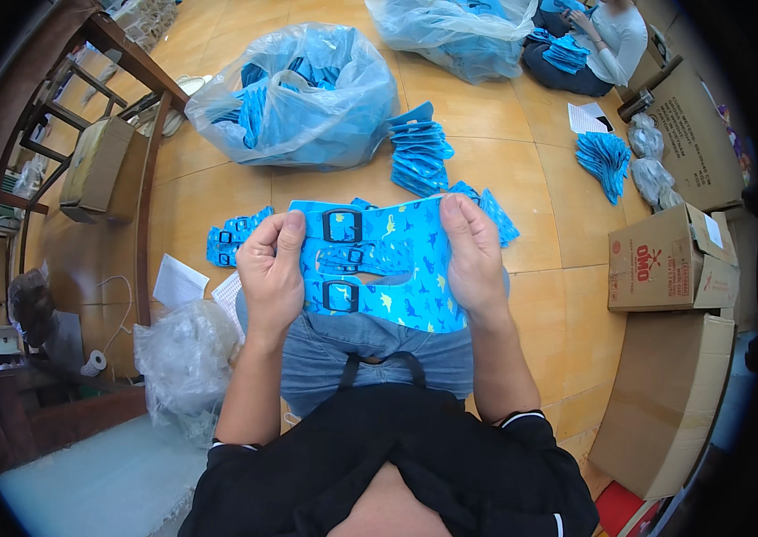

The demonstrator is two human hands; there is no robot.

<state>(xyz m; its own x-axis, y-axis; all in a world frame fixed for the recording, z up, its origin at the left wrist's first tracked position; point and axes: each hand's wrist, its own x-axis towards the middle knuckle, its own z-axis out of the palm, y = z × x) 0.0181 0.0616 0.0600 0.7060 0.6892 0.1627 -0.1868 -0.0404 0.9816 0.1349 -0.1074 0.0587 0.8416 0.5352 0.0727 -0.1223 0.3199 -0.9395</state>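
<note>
My left hand [273,273] pinches the left end of a blue dinosaur-patterned fabric piece [410,300], thumb on top. At its right end, my right hand [474,259] grips the upper corner. The piece is stretched flat between both hands above my lap. Two black buckles [340,295] sit on its left side, one above the other, with a slot between them. Through that slot shows more blue patterned fabric with a small black buckle [355,258]. Beyond my left hand lies a small pile of buckled blue pieces [229,240]. Further blue pieces [497,217] lie behind my right hand.
Ahead stands a clear plastic bag [316,134] full of blue pieces, beside a fanned stack [419,152]. Another bag [459,40] is farther back, near a seated person [612,40] handling blue pieces. Cardboard boxes [652,268] line the right; a wooden frame [151,197] and crumpled plastic [184,358] stand left.
</note>
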